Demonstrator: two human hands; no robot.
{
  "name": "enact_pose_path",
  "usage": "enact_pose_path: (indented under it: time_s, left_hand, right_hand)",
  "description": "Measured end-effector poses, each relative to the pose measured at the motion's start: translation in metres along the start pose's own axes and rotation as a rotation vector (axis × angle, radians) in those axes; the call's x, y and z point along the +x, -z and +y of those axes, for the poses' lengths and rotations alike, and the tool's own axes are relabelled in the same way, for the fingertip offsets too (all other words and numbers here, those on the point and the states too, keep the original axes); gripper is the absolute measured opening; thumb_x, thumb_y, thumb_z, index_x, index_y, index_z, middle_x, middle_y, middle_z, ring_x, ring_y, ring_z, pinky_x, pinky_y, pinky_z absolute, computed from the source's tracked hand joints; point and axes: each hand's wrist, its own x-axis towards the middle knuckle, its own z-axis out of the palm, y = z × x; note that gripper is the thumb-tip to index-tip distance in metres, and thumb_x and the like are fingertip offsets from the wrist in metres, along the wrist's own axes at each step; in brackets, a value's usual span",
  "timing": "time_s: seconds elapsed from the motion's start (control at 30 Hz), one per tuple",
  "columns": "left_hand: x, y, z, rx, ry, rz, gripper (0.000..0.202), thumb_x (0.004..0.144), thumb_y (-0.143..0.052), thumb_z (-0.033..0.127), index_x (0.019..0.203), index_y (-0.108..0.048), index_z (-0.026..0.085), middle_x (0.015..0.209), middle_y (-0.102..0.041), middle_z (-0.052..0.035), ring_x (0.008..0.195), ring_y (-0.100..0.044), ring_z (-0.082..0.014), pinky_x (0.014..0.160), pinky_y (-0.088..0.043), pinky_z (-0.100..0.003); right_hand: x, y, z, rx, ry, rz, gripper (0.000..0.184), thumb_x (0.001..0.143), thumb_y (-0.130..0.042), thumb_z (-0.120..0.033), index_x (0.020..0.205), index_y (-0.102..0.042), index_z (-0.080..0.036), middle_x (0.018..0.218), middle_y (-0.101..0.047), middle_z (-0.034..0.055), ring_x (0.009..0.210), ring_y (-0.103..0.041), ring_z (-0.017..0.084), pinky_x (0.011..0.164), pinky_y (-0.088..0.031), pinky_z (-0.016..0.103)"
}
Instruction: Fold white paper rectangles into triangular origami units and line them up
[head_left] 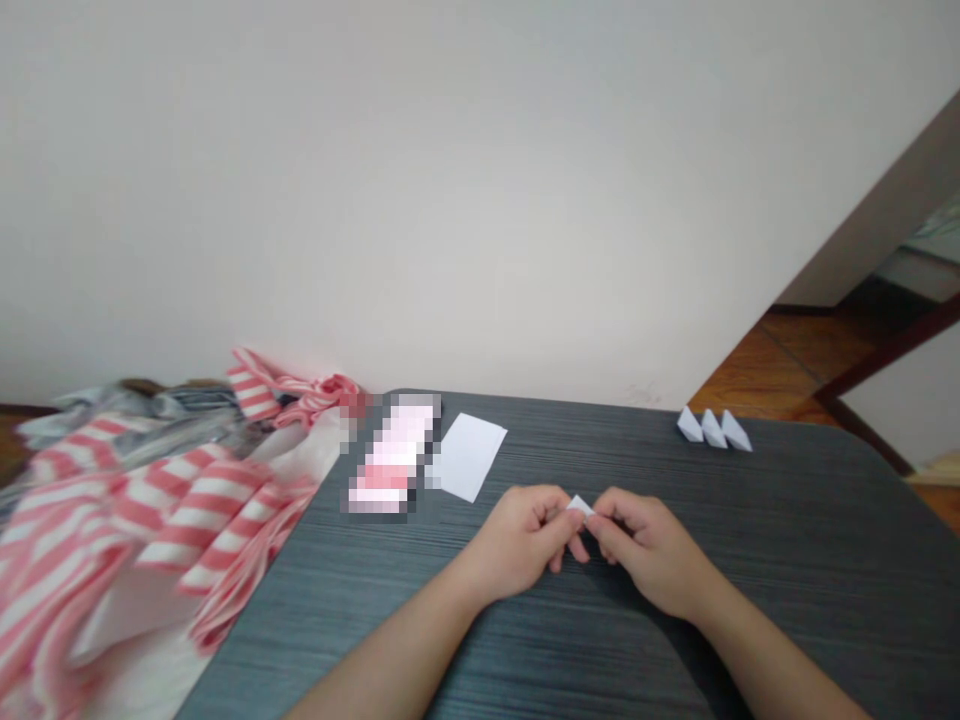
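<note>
A small folded piece of white paper (580,506) is pinched between my two hands, a little above the dark table. My left hand (529,535) grips its left side between thumb and fingers. From the right, my right hand (645,545) holds the other side in the same way. Only the pointed top of the paper shows; my fingers hide the rest. Beyond my left hand lie flat white paper sheets (471,457), one slightly offset over another. At the far right stand three folded white paper shapes (713,429) in a row.
The dark wood-grain table (540,660) reaches the white wall (480,200). A blurred-out flat object with a pinkish surface (394,455) lies beside the sheets. Red-and-white striped cloth (187,510) is heaped left of the table. Wooden floor (757,365) shows at the right.
</note>
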Motion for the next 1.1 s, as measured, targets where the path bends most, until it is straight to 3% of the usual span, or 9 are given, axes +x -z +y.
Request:
enact_pose_path:
  time_s: [0.23,0.7,1.1]
  left_hand:
    - [-0.0002,0.0021,0.0036,0.000,0.001,-0.014,0.035,0.095,-0.050,0.037,0.073,-0.064,0.014,0.060,-0.065,-0.0003,0.047,-0.049,-0.0075,0.049,-0.038,-0.018]
    - [0.0008,0.0019,-0.0014,-0.109,0.001,-0.035,0.027,0.093,-0.052,0.037,0.082,-0.061,0.014,0.075,-0.069,-0.0041,0.050,-0.052,-0.0079,0.049,-0.038,-0.019]
    - [-0.0009,0.0013,0.0009,-0.050,0.012,-0.004,0.034,0.094,-0.050,0.038,0.076,-0.063,0.014,0.066,-0.068,-0.0026,0.049,-0.052,-0.0080,0.052,-0.040,-0.019]
  right_hand:
    - [0.0012,-0.0001,-0.0011,-0.018,0.021,0.008,0.027,0.094,-0.052,-0.027,0.068,-0.057,-0.018,0.058,-0.055,-0.0034,0.054,-0.050,0.011,0.054,-0.037,0.022]
    - [0.0007,0.0025,-0.0094,-0.025,0.047,-0.038,0.027,0.093,-0.053,-0.023,0.068,-0.061,-0.018,0.057,-0.057,-0.0037,0.054,-0.050,0.011,0.054,-0.037,0.021]
    - [0.0009,0.0007,-0.0086,-0.025,0.033,-0.026,0.027,0.093,-0.053,-0.023,0.068,-0.060,-0.018,0.056,-0.055,-0.0043,0.052,-0.049,0.011,0.054,-0.037,0.021]
